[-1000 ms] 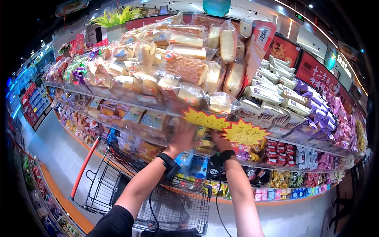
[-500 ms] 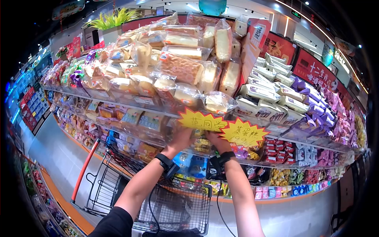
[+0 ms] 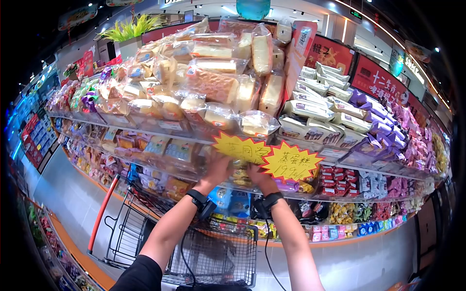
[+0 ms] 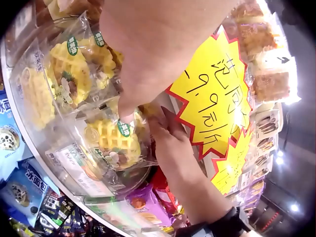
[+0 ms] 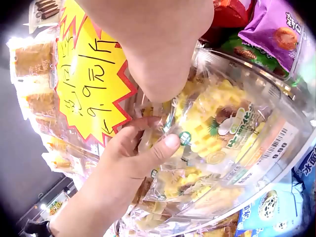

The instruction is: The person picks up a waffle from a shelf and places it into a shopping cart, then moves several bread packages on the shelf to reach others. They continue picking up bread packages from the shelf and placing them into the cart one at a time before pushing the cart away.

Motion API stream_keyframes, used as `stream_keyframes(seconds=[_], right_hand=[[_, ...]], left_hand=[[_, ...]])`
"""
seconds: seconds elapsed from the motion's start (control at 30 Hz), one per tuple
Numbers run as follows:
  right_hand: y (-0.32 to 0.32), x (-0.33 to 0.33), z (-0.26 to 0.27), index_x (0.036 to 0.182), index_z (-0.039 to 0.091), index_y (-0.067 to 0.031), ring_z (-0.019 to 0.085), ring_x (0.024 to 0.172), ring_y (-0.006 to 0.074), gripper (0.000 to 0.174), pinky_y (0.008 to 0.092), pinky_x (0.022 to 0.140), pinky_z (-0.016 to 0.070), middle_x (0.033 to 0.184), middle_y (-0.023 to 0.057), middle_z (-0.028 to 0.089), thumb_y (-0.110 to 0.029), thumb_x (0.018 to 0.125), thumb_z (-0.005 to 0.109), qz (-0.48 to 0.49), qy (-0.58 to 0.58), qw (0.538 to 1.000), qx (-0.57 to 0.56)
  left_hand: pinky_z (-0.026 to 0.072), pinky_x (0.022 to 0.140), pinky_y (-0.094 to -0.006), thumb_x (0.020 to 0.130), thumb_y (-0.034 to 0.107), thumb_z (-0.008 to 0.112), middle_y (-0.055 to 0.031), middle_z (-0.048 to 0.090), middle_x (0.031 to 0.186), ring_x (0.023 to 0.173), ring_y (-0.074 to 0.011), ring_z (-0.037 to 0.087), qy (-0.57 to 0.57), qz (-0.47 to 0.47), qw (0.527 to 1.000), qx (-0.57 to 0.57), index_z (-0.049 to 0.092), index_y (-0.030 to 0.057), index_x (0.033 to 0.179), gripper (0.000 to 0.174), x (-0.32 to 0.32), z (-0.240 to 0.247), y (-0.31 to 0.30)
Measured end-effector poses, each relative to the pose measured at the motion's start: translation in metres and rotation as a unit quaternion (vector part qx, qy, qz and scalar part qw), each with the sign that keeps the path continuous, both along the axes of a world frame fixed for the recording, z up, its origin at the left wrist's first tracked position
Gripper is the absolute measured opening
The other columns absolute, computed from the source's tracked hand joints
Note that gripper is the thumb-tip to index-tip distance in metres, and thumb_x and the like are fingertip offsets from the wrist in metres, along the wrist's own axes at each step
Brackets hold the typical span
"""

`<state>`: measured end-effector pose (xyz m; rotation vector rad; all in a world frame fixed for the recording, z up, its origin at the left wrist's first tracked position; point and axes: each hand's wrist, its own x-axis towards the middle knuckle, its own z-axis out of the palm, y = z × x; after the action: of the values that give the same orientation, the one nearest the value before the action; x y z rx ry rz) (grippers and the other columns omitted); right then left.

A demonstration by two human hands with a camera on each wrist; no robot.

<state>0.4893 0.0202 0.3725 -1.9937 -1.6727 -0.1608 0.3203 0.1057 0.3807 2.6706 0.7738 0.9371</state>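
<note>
Under the yellow price signs (image 3: 242, 147), both hands reach into a clear bin (image 4: 29, 140) of bagged yellow waffles. My left hand (image 3: 217, 168) pinches one bagged waffle (image 5: 212, 128), its thumb on the front of the wrapper and its fingers partly hidden behind. In the left wrist view the same packet (image 4: 114, 143) lies below the left thumb. Close to the packet's upper edge is my right hand (image 4: 180, 158), with its fingertips partly hidden; whether they grip it is unclear. The right wrist view shows this right hand (image 5: 158, 49) only in part, close up.
Bagged bread (image 3: 211, 86) is piled on the shelf above, with white packets (image 3: 308, 110) to its right. Blue bags (image 3: 239, 203) hang below the bin. A wire cart (image 3: 218, 257) with a red handle (image 3: 103, 213) stands beneath the arms.
The head view has turned slightly right, so the shelves and signs sit a little further left. Both hands stay low at the bin, close together.
</note>
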Motion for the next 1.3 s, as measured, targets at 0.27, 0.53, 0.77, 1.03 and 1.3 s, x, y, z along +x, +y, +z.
stream_keyframes(seconds=[0.27, 0.53, 0.77, 1.03, 1.3], right_hand=[[-0.006, -0.009, -0.026, 0.111, 0.059, -0.0085, 0.061, 0.092, 0.0364, 0.036, 0.0457, 0.075, 0.0484, 0.106, 0.0167, 0.062, -0.036, 0.092, 0.046, 0.011, 0.049, 0.996, 0.069], [-0.037, -0.051, -0.009, 0.111, 0.057, -0.0034, 0.045, 0.115, 0.0395, 0.041, 0.0596, 0.099, 0.0263, 0.114, 0.0216, 0.055, -0.037, 0.090, 0.049, -0.115, -0.044, 0.991, 0.058], [-0.047, -0.082, -0.026, 0.131, 0.040, 0.0019, 0.026, 0.133, 0.0410, 0.058, 0.0627, 0.106, 0.0163, 0.135, 0.0247, 0.039, -0.037, 0.090, 0.051, -0.127, 0.021, 0.985, 0.116], [-0.066, -0.115, -0.027, 0.109, 0.056, -0.0014, 0.046, 0.117, 0.0399, 0.026, 0.0537, 0.101, 0.0317, 0.124, 0.0219, 0.051, -0.015, 0.087, 0.056, -0.046, 0.209, 0.950, 0.227], [-0.084, -0.141, -0.081, 0.099, 0.064, 0.0042, 0.059, 0.082, 0.0139, 0.024, 0.0277, 0.078, 0.0466, 0.089, 0.0093, 0.067, -0.017, 0.090, 0.058, -0.029, 0.420, 0.887, 0.188]], left_hand=[[0.0091, 0.107, -0.0629, 0.076, 0.026, 0.071, -0.0206, 0.040, 0.133, 0.129, -0.0431, 0.027, 0.026, -0.024, 0.999, 0.028, 0.049, 0.0052, 0.125, 0.057, -0.009, -0.001, -0.012], [0.0120, 0.110, -0.0585, 0.083, 0.024, 0.064, -0.0245, 0.035, 0.138, 0.134, -0.0443, 0.021, 0.000, 0.024, 0.996, 0.090, 0.037, -0.0032, 0.133, 0.063, -0.037, -0.026, -0.042], [0.0169, 0.109, -0.0585, 0.083, 0.019, 0.064, -0.0186, 0.034, 0.142, 0.134, -0.0428, 0.025, -0.029, -0.021, 0.999, 0.040, 0.043, 0.0021, 0.129, 0.054, -0.079, -0.052, -0.087], [0.0317, 0.104, -0.0459, 0.082, 0.012, 0.064, -0.0230, 0.043, 0.133, 0.124, -0.0408, 0.039, -0.146, 0.031, 0.987, -0.066, 0.049, -0.0007, 0.118, 0.041, -0.121, -0.089, -0.107], [0.0445, 0.087, -0.0316, 0.090, 0.022, 0.062, -0.0110, 0.062, 0.105, 0.102, -0.0211, 0.057, -0.292, 0.125, 0.833, -0.453, 0.056, -0.0015, 0.113, 0.034, -0.154, -0.165, -0.120]])
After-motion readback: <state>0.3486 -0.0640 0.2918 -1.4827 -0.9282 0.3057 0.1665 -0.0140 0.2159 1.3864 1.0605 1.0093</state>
